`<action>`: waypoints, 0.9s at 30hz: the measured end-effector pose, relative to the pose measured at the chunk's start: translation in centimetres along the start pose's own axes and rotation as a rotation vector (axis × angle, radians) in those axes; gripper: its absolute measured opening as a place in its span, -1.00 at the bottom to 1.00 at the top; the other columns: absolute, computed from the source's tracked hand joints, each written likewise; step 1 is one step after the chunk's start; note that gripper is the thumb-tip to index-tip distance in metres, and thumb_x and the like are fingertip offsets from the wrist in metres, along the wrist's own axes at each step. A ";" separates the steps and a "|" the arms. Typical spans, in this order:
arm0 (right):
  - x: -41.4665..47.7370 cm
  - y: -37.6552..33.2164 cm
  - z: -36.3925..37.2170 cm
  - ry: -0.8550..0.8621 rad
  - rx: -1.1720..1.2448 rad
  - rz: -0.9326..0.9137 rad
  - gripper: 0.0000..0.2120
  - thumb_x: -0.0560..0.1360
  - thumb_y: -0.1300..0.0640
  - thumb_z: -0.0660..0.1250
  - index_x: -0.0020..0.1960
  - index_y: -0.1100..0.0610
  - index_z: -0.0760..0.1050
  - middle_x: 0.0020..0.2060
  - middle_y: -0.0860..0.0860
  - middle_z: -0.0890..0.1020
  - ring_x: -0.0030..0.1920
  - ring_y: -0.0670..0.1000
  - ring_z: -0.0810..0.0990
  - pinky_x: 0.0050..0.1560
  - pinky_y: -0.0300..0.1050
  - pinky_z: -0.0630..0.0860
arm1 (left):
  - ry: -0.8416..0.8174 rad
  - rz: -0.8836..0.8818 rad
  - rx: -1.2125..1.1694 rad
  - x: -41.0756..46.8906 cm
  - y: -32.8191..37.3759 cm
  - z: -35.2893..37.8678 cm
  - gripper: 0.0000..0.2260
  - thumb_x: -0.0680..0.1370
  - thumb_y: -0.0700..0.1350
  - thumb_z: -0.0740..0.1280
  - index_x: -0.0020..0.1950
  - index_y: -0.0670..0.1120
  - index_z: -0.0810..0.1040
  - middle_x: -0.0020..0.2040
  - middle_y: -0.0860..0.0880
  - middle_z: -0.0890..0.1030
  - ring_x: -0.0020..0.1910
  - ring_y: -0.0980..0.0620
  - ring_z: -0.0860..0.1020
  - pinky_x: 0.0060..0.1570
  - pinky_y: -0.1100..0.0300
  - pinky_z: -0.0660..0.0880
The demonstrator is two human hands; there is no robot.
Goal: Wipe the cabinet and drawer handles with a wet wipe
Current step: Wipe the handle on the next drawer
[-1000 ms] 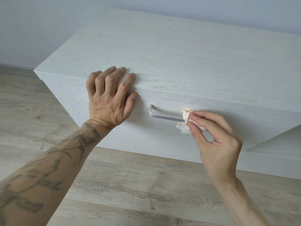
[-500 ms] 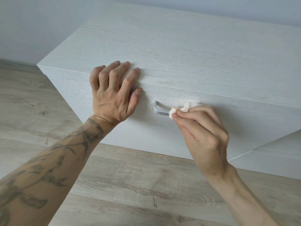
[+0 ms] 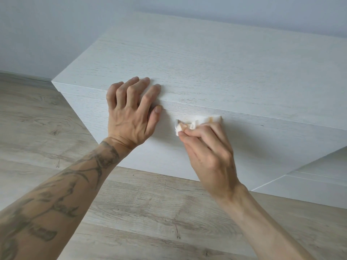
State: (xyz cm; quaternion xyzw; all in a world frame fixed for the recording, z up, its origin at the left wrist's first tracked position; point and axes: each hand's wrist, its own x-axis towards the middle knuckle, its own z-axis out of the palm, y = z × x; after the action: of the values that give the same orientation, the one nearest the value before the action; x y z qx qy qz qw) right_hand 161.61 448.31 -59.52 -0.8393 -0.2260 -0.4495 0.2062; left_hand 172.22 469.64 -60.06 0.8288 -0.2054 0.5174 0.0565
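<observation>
Two grips: both in frame, bare, forearms coming in from the bottom edge; tattooed forearm [image 3: 56, 194] is the left.
Floor: grey wood-look planks [image 3: 142, 207] under both arms.
Right grip: right grip [image 3: 208, 152] has fingertips and thumb pinching the wet wipe and pressing it to the drawer front.
Wet wipe: wet wipe [image 3: 197, 121] is bunched, white with orange-brown stains, lying along the front just below the top edge.
Handle: not visible, presumably hidden under the wipe and fingers.
Left grip: left grip [image 3: 131, 117] is spread and holds nothing; bent fingertips rest on the cabinet top, thumb lies against the drawer front, just beside the wipe.
Drawer front: drawer front [image 3: 262, 139] is pale wood grain and closed.
Cabinet top: cabinet top [image 3: 206, 62] shows the same finish.
Side unit: lower pale panel [image 3: 309, 184] at right, no handle showing on it.
Wall: plain pale wall [image 3: 56, 25] behind.
Progress: mid-wipe on this one handle, judging by the contact; the stains suggest dirt already lifted.
Left to do: finish this handle, then any others; none in view, so count unknown.
</observation>
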 end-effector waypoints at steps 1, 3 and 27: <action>-0.5 0.8 -0.8 -0.005 0.006 -0.004 -0.91 0.61 0.37 0.46 0.03 0.30 0.75 -0.14 0.13 0.71 -0.12 0.16 0.63 -0.01 0.04 0.59 | -0.016 -0.006 -0.005 0.0 0.1 -0.1 -0.59 0.74 0.13 0.03 0.43 -0.05 0.45 0.37 -0.11 0.47 0.38 -0.16 0.42 0.49 -0.06 0.14; -1.3 2.4 -2.6 -0.017 -0.007 -0.010 -0.91 0.60 0.36 0.48 0.07 0.31 0.75 -0.11 0.13 0.73 -0.08 0.14 0.63 0.00 0.04 0.61 | -0.049 -0.014 -0.017 0.0 0.3 -0.6 -0.59 0.75 0.12 0.04 0.45 -0.05 0.44 0.37 -0.14 0.50 0.39 -0.17 0.42 0.50 -0.07 0.14; 27.7 0.3 -34.3 -0.456 0.278 0.960 -0.85 0.57 0.25 0.49 0.01 0.00 0.70 -0.06 -0.19 0.74 0.01 -0.28 0.68 -0.02 -0.48 0.50 | -1.304 -0.060 -0.137 32.7 5.1 -27.0 -0.50 0.77 0.13 0.06 0.69 -0.01 0.19 0.73 -0.02 0.10 0.72 0.02 0.01 0.68 -0.08 -0.15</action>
State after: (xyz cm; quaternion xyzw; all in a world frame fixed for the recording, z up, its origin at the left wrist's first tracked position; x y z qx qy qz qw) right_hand 152.78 434.61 -18.55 -0.8891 0.0860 -0.0773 0.4429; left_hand 160.06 464.05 -19.51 0.9724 -0.2068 -0.1073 -0.0127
